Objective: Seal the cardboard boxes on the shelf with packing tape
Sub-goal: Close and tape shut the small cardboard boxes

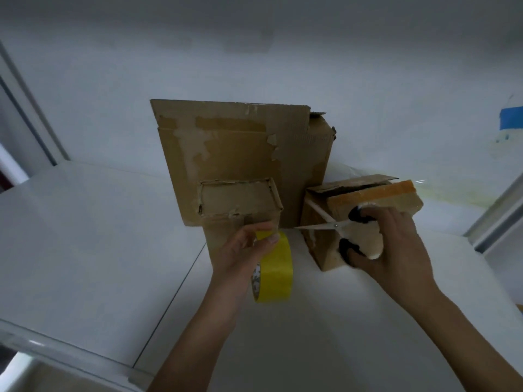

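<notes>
- shelf (85, 236): one white shelf carries everything, and all three boxes stand at its back against the wall.
- big box (232, 154): the tallest of the three, standing upright with old tape scars on its face. its top is out of sight, so i cannot tell whether it is sealed.
- right box (373, 198): touches the big box's lower right corner. a top flap stands slightly lifted, so it looks unsealed.
- small box (237, 199): stands right in front of the big box, low and left of centre. its top flaps lie flat with ragged edges and no fresh tape that i can make out.
- right hand (396, 244): in front of the right box, with fingers through the black loops and clamped on the scissors.
- left hand (240, 256): just in front of the small box, with thumb and fingers pinching the top of the tape.
- tape (276, 267): one yellow roll, held on edge below the small box. no pulled strip is clearly visible.
- scissors (325, 223): one pair, with blades spread and tips pointing left toward the tape.
- step, as i judge it: a strip is being readied or cut, likely for the small box.
- next move calls for taut tape drawn between the blades, a clean snip, then the strip pressed over a seam.
- count: three boxes, one roll, one pair of scissors, two hands.
</notes>
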